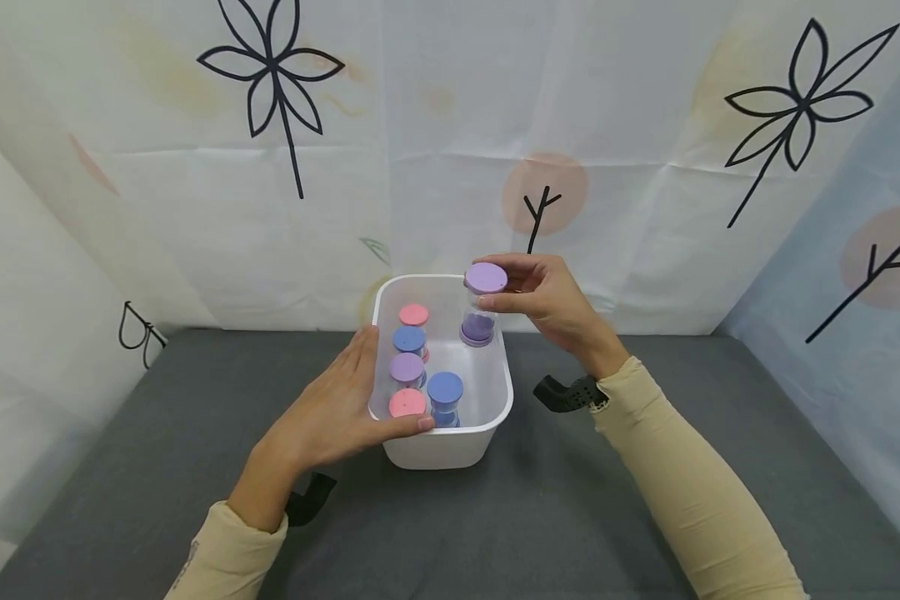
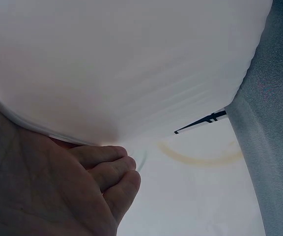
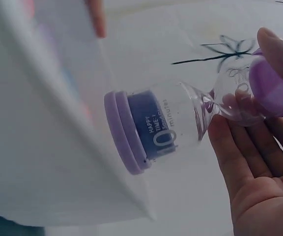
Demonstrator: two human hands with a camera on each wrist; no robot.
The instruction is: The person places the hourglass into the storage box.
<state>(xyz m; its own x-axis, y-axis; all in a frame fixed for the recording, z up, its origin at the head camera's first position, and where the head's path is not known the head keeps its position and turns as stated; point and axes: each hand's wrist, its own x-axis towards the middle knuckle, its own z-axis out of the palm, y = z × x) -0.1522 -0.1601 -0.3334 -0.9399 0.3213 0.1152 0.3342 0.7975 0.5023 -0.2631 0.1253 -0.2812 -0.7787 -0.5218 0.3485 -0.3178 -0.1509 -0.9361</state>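
Observation:
A purple-capped sand timer [image 1: 477, 327] is held upright by my right hand [image 1: 546, 302], thumb and fingers around its upper part, over the right rear of a white plastic bin [image 1: 498, 421]. In the right wrist view, "10 minutes" is printed on the clear glass of the timer [image 3: 156, 125], with purple sand at one end. My left hand [image 1: 322, 417] rests against the bin's left side, fingers straight along the rim and thumb across the front edge. Inside the bin stand a blue timer [image 1: 445, 392] and a left-hand row with a purple timer [image 1: 407, 367] and pink and blue ones.
The bin stands on a dark grey cloth-covered table [image 1: 450, 533]. Behind it hangs a pale curtain [image 1: 450, 100] with printed flowers and branches, close to the bin's far end. Dark wrist straps [image 1: 566, 393] sit on both arms.

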